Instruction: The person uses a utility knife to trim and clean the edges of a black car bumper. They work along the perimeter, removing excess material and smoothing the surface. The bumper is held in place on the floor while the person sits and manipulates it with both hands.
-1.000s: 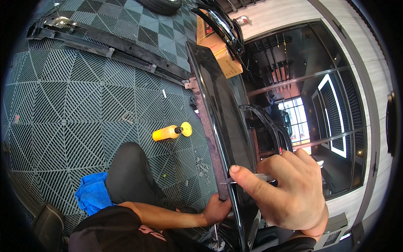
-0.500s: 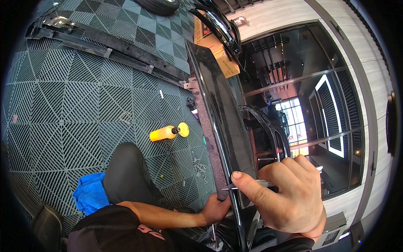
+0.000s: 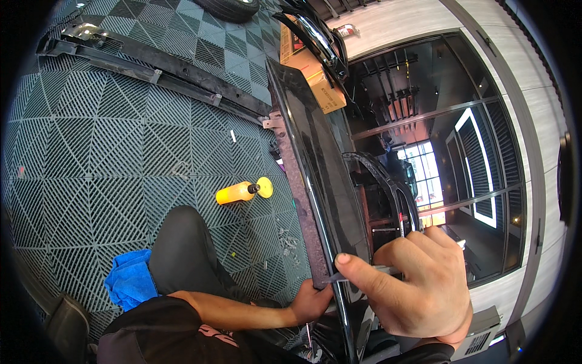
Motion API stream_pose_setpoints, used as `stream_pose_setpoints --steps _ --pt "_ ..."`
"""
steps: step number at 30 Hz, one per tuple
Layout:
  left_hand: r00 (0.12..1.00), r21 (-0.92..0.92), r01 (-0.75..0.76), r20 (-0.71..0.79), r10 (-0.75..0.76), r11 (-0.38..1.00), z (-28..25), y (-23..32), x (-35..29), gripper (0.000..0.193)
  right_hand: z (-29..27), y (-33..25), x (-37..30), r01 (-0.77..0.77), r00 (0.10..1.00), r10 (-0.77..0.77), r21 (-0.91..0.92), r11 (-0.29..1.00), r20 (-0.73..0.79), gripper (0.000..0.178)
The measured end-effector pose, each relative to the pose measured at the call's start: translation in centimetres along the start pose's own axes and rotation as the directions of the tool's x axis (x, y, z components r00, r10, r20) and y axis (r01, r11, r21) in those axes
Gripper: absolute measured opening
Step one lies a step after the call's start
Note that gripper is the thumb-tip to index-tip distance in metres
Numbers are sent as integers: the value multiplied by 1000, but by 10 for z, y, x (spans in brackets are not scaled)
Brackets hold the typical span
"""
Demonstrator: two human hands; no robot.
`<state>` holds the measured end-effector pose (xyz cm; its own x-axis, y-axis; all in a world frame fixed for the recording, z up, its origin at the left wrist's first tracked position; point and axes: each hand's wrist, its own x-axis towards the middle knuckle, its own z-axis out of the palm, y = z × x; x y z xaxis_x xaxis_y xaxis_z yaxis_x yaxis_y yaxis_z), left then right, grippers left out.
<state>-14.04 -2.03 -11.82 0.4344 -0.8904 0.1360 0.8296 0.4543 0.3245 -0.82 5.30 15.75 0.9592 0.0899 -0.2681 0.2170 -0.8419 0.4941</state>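
A long glossy black car trim panel runs from the far middle down toward me, with a dusty, dull flange along its left side. My left hand is closed round the near end of that flange, thumb on top. Over the panel's near part is my right hand, curled around a slim, pointed knife-like tool. Its grey tip lies across the panel's left edge, just above my left hand. The right index finger stretches along the tool toward the edge. Most of the handle is hidden in the fist.
On the grey grid floor lie a yellow spray bottle, a blue cloth beside my knee, and scraps. Another long black trim piece stretches across the far left. A cardboard box stands beyond the panel; dark glass is at right.
The tool's tip and my right index finger have shifted slightly nearer to me along the edge. The panel's far end has swung a little left. My left hand stays in place.
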Motion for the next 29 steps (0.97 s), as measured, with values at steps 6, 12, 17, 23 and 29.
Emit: stream_pose_setpoints --steps 6,12,17,23,29 --pt "995 33 -87 -39 88 996 -1 0 3 24 -9 -4 -7 -5 1000 4 29 1000 22 58" --pt "999 -12 -17 -27 16 1000 2 21 -1 26 -11 -1 -18 -42 999 40 97 994 32 47" --pt "972 61 -123 -193 132 991 -3 10 31 29 2 41 -24 -85 993 100 206 975 -63 39" --pt "956 -109 -52 -292 18 993 -20 -6 65 15 31 71 -52 -166 954 238 343 925 -182 40" --pt "970 -685 148 -41 -241 713 -28 13 0 29 68 81 -95 -239 905 369 463 853 -212 25"
